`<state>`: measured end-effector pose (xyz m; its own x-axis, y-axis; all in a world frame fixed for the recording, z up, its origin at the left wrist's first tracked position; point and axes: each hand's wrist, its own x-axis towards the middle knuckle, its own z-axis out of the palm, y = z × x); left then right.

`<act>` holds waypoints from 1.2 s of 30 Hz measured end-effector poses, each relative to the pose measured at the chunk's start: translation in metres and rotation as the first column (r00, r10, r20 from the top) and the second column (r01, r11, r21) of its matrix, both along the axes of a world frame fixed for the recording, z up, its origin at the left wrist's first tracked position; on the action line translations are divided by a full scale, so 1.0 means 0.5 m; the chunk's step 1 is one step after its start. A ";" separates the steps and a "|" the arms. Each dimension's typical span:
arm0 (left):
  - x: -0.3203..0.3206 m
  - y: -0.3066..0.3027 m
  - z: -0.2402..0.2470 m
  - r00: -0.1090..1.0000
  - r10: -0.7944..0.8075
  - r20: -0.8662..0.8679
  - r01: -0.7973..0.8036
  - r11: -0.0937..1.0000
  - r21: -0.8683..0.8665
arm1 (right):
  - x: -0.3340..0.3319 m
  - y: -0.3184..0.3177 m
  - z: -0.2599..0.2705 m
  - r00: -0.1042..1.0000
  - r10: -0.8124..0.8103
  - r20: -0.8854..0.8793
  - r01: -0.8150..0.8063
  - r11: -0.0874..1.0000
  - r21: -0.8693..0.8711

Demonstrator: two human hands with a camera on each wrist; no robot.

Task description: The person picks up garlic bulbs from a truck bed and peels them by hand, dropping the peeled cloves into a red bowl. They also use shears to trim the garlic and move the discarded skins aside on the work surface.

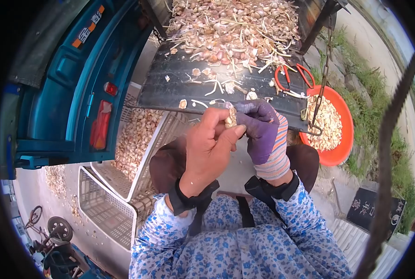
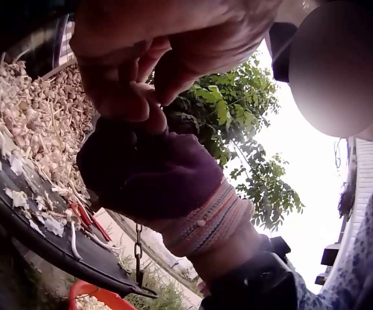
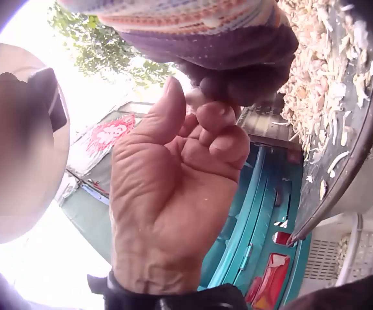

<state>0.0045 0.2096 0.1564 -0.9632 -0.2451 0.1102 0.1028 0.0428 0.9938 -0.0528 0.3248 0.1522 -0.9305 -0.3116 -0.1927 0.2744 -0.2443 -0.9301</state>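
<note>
A small pale garlic clove (image 1: pixel 230 119) sits between both hands, just in front of the tray's near edge. My bare left hand (image 1: pixel 207 151) pinches it between thumb and curled fingers. Opposite, my right hand (image 1: pixel 263 132), in a purple glove with a striped cuff, has its fingertips curled against the same clove. The hands meet at the fingertips in the right wrist view, where the bare palm (image 3: pixel 180 187) faces the camera and the fingers largely hide the clove. Beyond the hands, a heap of garlic (image 1: pixel 235 32) covers the far part of the dark tray (image 1: pixel 158 88).
Red-handled scissors (image 1: pixel 288 78) lie at the tray's right side, near a hanging chain (image 1: pixel 327 65). An orange basin (image 1: pixel 348 128) of peeled-looking cloves stands below right. At left are white plastic crates (image 1: pixel 107 211), loose garlic (image 1: pixel 133 139) and a teal vehicle (image 1: pixel 65 111).
</note>
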 end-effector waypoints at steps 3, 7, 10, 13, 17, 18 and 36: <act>0.016 0.006 0.008 1.000 -0.006 -0.011 0.006 1.000 0.029 | 0.019 0.002 -0.001 0.997 -0.003 0.080 0.014 0.991 -0.134; 0.034 0.011 0.002 0.999 -0.021 -0.033 0.025 0.992 0.124 | 0.034 0.013 -0.005 0.989 0.036 0.146 -0.003 0.975 -0.222; 0.049 0.017 0.008 0.998 -0.026 -0.056 0.033 0.989 0.142 | 0.043 0.022 0.002 0.970 0.064 0.233 -0.007 0.971 -0.240; 0.058 0.011 -0.006 0.998 -0.051 -0.032 0.060 0.897 0.437 | 0.053 0.021 0.006 0.955 0.083 0.283 0.033 0.924 -0.381; 0.077 0.002 -0.011 0.994 -0.063 -0.089 0.106 0.743 0.661 | 0.068 0.015 0.020 0.961 0.078 0.264 0.042 0.906 -0.422; 0.082 -0.004 -0.015 0.992 -0.073 -0.100 0.122 0.719 0.684 | 0.073 0.014 0.029 0.963 0.081 0.259 0.039 0.902 -0.429; 0.049 0.015 -0.034 0.984 -0.147 0.100 0.056 0.792 0.609 | 0.032 0.063 0.005 0.993 0.109 0.034 -0.112 0.986 0.121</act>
